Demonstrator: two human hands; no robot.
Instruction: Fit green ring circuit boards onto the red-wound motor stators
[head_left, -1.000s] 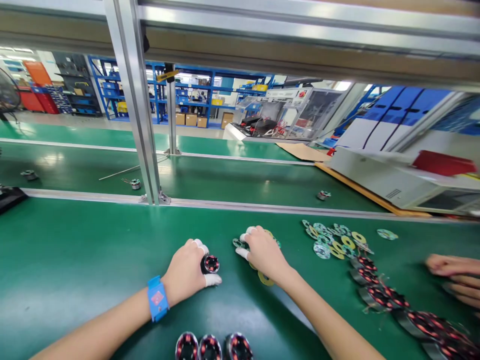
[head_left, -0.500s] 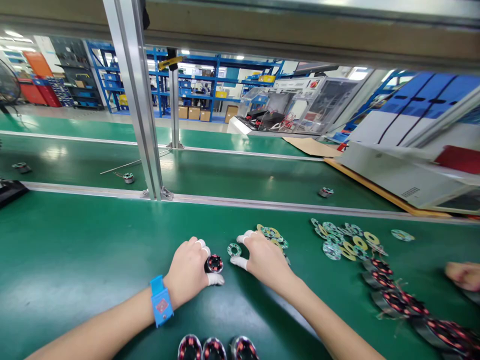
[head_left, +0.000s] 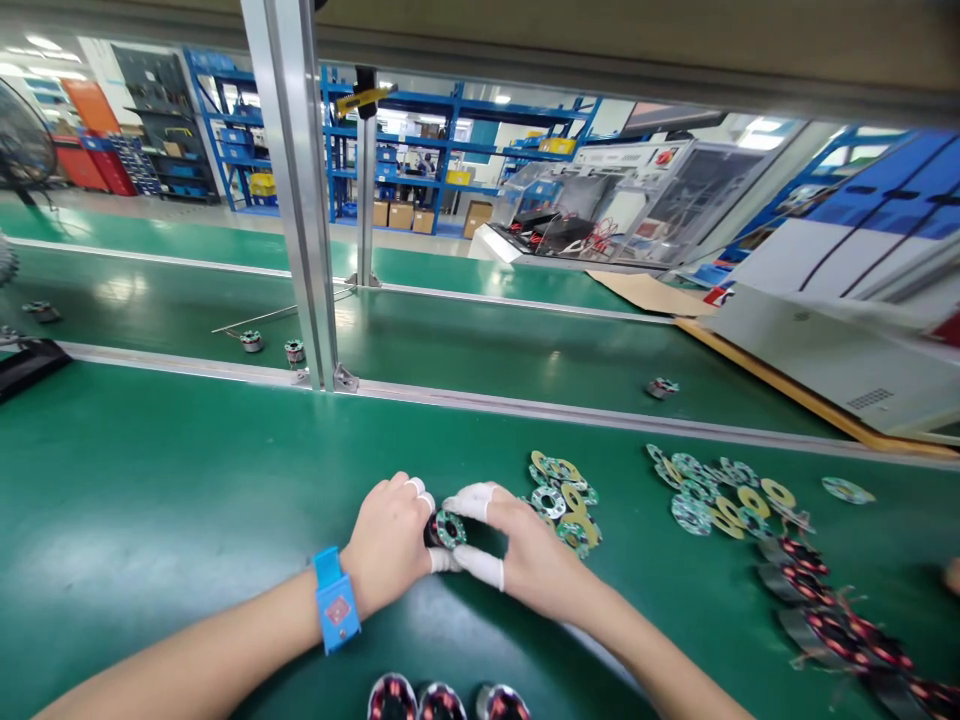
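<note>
My left hand, with a blue wrist strap and white finger covers, grips a round motor coil part whose dark and red edge shows. My right hand, its thumb and forefinger in white covers, holds a green ring-shaped circuit board by its rim over the top of that coil part. Beyond my right hand lies a loose pile of green and yellow rings. Several coil parts stand at the bottom edge of the view.
More rings and a row of coil parts lie at the right. A metal post rises from the rail behind my hands. Part of another person's hand shows at the right edge.
My right hand has moved left, bringing the circuit board onto the coil part in my left hand. The view has shifted, and another coil part now shows beside the post.
</note>
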